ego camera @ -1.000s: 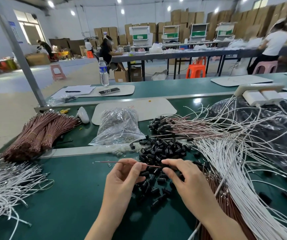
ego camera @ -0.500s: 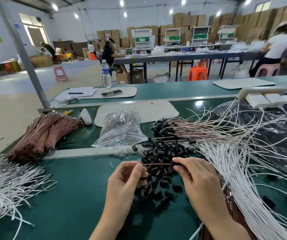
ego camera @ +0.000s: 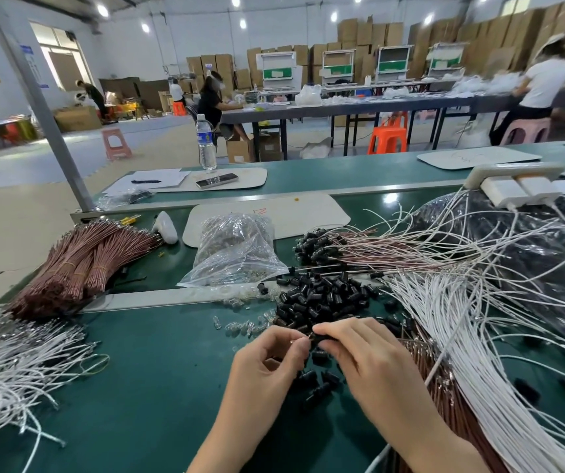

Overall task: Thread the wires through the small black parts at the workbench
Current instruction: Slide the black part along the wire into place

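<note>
While left hand point(ego camera: 270, 363) pinched wire end point(ego camera: 303, 339), right hand point(ego camera: 369, 356) black part point(ego camera: 315, 337): one threaded bunch point(ego camera: 322, 245) done; large loose pile point(ego camera: 322, 295), bundled wires point(ego camera: 79, 264) outstanding.

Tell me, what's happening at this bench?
A person is doing assembly work at a green workbench. The left hand pinches a wire tip, the right hand pinches one black part, and the two meet just above a loose pile of black parts. Bundled brown wires lie to the left, white wires fan out on the right, and a clear bag sits behind.
</note>
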`<state>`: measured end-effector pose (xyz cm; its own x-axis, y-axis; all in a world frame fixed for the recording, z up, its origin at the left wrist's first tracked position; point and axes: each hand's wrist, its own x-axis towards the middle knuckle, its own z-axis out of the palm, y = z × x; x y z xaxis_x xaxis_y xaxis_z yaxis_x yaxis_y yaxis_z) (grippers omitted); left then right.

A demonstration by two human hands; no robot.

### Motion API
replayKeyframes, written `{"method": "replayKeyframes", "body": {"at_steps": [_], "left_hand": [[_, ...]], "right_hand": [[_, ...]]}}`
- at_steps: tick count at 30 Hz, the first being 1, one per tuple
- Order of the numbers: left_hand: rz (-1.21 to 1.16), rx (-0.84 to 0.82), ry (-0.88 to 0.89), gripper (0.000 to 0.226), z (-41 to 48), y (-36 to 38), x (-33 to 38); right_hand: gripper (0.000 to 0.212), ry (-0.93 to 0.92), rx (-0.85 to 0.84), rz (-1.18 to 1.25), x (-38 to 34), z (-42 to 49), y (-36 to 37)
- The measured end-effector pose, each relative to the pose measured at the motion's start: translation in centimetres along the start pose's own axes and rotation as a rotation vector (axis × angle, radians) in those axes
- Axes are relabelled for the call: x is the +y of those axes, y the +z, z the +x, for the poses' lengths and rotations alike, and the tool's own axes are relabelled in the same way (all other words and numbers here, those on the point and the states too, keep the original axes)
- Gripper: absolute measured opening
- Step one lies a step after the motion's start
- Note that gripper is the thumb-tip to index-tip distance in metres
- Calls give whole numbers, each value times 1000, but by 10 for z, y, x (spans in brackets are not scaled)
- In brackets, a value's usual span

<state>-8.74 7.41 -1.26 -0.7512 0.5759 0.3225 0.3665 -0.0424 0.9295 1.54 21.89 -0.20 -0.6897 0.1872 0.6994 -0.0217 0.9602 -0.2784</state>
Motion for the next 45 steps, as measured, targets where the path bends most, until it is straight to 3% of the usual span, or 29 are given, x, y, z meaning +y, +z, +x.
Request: {"method": "replayKeyframes", "body": {"at_steps": [5,12,14,17,20,23,28,37,40,43,45], "left_hand": [[27,36,28,13,-1,3,-1],[82,79,71,38,-5,4,-1],[103,80,88,45,-5,4,0],[144,73,102,48,-7,4,0],[192,62,116,46,-8,5,0],[238,62,135,40,-9,5,-1],[265,71,140,42,-9,6,-3],[359,125,182,42,-8,9,-1],[364,95,161,35,4,19,11],[434,-50,132,26,29,43,25],[519,-152,117,22,52,63,31]], "right_hand": [[23,-24,21,-55,3,-1,-1],[25,-139,412,-275,11,9,-32],[24,-172,443,-287,8,11,-33],[21,-73,206,-257,13,9,-22],[24,199,-59,-95,24,2,-13],[24,375,-77,66,30,-1,-10],[20,481,-94,224,29,1,-9],[23,552,75,333,28,5,-15],[26,431,251,177,27,7,-22],[24,249,443,-66,28,8,-28],[24,185,482,-150,30,7,-28]]}}
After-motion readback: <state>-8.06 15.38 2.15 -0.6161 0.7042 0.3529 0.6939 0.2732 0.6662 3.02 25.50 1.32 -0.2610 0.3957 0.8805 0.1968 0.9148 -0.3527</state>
